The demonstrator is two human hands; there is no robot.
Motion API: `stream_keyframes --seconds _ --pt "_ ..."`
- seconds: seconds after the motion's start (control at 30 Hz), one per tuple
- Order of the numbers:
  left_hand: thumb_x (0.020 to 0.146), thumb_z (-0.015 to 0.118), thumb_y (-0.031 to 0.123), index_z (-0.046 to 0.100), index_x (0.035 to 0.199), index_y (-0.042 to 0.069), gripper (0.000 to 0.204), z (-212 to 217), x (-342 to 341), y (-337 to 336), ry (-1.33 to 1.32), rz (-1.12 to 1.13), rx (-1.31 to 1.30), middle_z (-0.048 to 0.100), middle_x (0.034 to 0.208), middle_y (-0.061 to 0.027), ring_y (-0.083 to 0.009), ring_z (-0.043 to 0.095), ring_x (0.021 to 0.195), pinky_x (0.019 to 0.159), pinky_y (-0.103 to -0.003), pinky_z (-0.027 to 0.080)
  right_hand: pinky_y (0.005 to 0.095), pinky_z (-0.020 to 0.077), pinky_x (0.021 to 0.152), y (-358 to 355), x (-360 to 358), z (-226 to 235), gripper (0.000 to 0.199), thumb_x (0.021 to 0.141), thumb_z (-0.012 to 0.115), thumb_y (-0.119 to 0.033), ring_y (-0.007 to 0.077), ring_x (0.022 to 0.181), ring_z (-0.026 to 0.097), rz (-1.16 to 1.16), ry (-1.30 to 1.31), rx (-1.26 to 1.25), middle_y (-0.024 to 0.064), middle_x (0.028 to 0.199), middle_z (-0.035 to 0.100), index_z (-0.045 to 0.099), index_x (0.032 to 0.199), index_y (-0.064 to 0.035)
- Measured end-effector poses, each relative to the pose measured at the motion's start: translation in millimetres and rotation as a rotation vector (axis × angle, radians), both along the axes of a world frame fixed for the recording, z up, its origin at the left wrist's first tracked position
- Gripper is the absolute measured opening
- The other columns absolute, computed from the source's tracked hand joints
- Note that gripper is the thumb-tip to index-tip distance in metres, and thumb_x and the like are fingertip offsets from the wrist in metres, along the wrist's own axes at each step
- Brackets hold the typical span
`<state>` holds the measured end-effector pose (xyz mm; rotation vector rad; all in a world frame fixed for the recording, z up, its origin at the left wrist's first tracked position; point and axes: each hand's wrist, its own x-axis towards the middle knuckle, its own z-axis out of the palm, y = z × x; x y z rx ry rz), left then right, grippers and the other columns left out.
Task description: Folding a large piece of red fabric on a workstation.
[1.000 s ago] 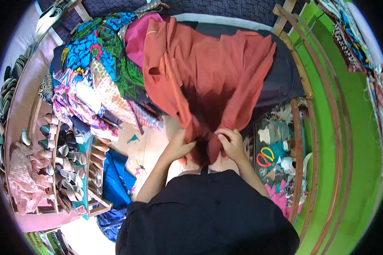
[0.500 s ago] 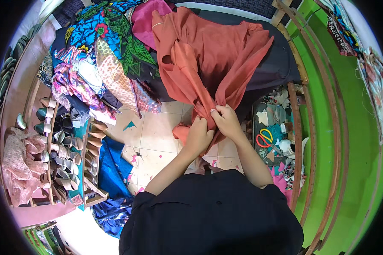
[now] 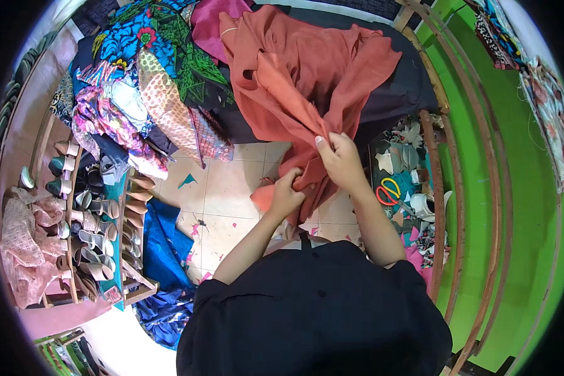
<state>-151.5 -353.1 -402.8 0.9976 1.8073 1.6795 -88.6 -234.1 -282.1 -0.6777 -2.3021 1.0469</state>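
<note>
A large rust-orange garment (image 3: 307, 69) is spread over the dark padded surface (image 3: 413, 88) ahead, its near part hanging down towards me. My left hand (image 3: 288, 194) is closed on the lower gathered folds of it. Higher and to the right, my right hand (image 3: 341, 160) pinches a bunched edge, thumb on top. The cloth is stretched in a twisted strip between and above the two hands. A dark opening shows in the garment's left part. What lies inside the folds under my fingers is hidden.
Patterned fabrics (image 3: 150, 75) are heaped at the far left. Racks of shoes (image 3: 100, 232) stand on the left, with blue cloth (image 3: 166, 238) beside them. Scissors with red and yellow handles (image 3: 388, 193) lie among scraps at right, by wooden rails (image 3: 433, 207). Scraps dot the tiled floor (image 3: 232, 200).
My hands have moved apart along the garment. The right went up and to the right with its pinched edge; the left slid slightly down and left.
</note>
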Motion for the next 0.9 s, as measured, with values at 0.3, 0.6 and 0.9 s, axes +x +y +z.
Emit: stream_keyframes --seconds 0.3,0.6,0.9 --pt "0.074 0.048 0.005 0.053 0.109 -0.001 0.035 -43.1 -37.1 -36.5 -0.067 -0.169 -0.244 0.058 0.100 -0.0134 -0.0210 0.056 0.090 0.079 -0.031 0.043 0.0292 0.0338 0.058 33.3 12.4 5.2 0.028 0.086 0.051 -0.021 0.0117 0.061 0.039 0.073 0.125 -0.135 -0.0002 0.061 0.046 0.051 0.069 0.0014" --pt "0.084 0.052 0.032 0.040 0.119 -0.005 0.053 -101.2 -136.3 -155.9 -0.639 1.130 0.235 0.051 0.109 -0.0177 -0.0260 0.053 0.096 0.084 -0.032 0.045 0.0270 0.0330 0.094 43.0 35.0 8.2 0.036 0.078 0.056 -0.007 0.0177 0.108 0.047 0.105 0.140 -0.255 0.0108 0.110 0.054 0.049 0.111 0.0029" --pt "0.071 0.063 0.020 0.054 0.110 0.004 0.043 42.9 -14.7 -24.7 0.363 -0.028 -0.099 0.057 0.105 -0.0176 -0.0298 0.054 0.100 0.085 -0.036 0.042 0.0248 0.0390 0.085 -13.2 25.3 11.0 0.034 0.079 0.052 0.000 0.0140 0.100 0.052 0.189 0.246 -0.259 0.0100 0.107 0.054 0.049 0.113 -0.0013"
